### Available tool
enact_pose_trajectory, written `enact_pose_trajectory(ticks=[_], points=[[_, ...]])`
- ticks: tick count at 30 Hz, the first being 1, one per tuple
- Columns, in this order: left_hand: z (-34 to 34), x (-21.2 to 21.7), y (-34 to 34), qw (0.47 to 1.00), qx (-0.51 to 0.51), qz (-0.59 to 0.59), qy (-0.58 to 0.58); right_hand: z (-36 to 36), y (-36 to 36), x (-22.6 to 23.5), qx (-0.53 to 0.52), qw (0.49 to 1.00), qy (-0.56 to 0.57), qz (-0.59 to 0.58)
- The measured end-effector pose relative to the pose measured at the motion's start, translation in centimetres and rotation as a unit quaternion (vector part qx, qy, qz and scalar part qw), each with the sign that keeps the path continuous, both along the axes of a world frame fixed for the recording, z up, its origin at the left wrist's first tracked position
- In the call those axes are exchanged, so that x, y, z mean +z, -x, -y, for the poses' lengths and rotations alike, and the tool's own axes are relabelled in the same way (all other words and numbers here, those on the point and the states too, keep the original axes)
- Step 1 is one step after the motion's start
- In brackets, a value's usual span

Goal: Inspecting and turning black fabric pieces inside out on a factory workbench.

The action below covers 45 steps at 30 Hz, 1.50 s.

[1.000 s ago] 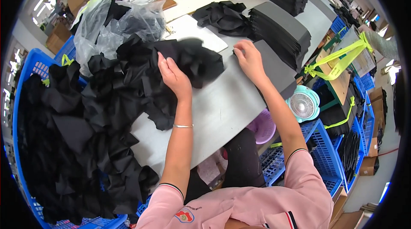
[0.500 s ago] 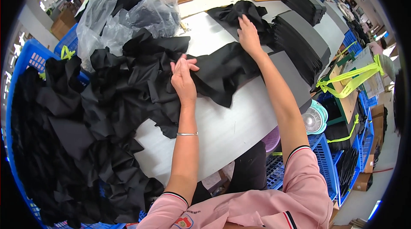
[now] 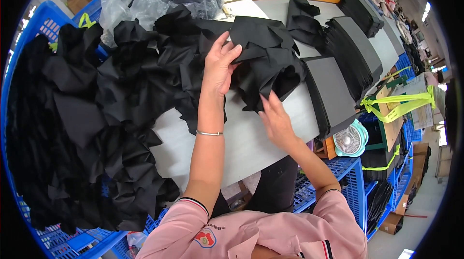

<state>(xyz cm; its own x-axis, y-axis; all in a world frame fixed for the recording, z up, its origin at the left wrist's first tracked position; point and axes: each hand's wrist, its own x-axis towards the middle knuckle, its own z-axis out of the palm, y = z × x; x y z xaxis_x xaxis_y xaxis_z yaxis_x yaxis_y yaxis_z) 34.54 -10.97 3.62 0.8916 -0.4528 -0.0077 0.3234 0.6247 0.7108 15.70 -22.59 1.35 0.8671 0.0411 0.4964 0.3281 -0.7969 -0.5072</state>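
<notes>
Black fabric piece [image 3: 263, 68] lies crumpled on the grey table [image 3: 251, 138], between the loose black heap [image 3: 111, 114] and the neat folded stack [image 3: 338, 80]. Left hand [image 3: 218, 65] rests open-fingered on its upper edge; right hand [image 3: 275, 116] pinches its lower corner. Step judged: smoothing and folding. Next move calls for flattening the creases, edges aligned, before stacking.

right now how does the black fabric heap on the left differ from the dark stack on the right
The black fabric heap is loose, crumpled and sprawling over the blue crate; the dark stack is flat, squared pieces laid in neat overlapping rows on the table. The heap is far larger. Both are black cloth-like material.
</notes>
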Motion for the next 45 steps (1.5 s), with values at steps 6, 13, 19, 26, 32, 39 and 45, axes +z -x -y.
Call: enact_pose_trajectory(ticks=[6, 13, 19, 26, 32, 39, 45], points=[[0.2, 0.2, 0.2, 0.998, -0.009, 0.048, -0.035, -0.1, 1.5, -2.8, 0.008, 0.997, 0.078, -0.024], [0.1, 0.0, 0.1, 0.997, -0.015, 0.059, -0.054, 0.1, 1.4, -3.3, 0.009, 0.992, 0.118, -0.034], [0.3, -0.4, -0.1, 0.997, -0.006, 0.059, -0.048, 0.0, 1.4, -3.8, -0.003, 0.989, 0.137, -0.056], [-0.2, -1.4, -0.7, 0.998, 0.012, 0.036, -0.048, 0.2, 1.6, -3.7, -0.028, 0.98, 0.187, -0.054], [-0.6, -1.4, -1.1, 0.998, 0.014, 0.032, -0.045, 0.4, 1.5, -3.9, -0.018, 0.982, 0.184, -0.047], [-1.1, 1.0, 0.1, 0.997, 0.019, 0.073, -0.03, 0.1, 3.0, -1.5, -0.063, 0.976, 0.206, 0.023], [-1.9, 1.3, -0.4, 0.993, 0.011, 0.071, 0.092, -0.3, 7.8, 0.3, -0.021, 0.978, 0.206, 0.026]])
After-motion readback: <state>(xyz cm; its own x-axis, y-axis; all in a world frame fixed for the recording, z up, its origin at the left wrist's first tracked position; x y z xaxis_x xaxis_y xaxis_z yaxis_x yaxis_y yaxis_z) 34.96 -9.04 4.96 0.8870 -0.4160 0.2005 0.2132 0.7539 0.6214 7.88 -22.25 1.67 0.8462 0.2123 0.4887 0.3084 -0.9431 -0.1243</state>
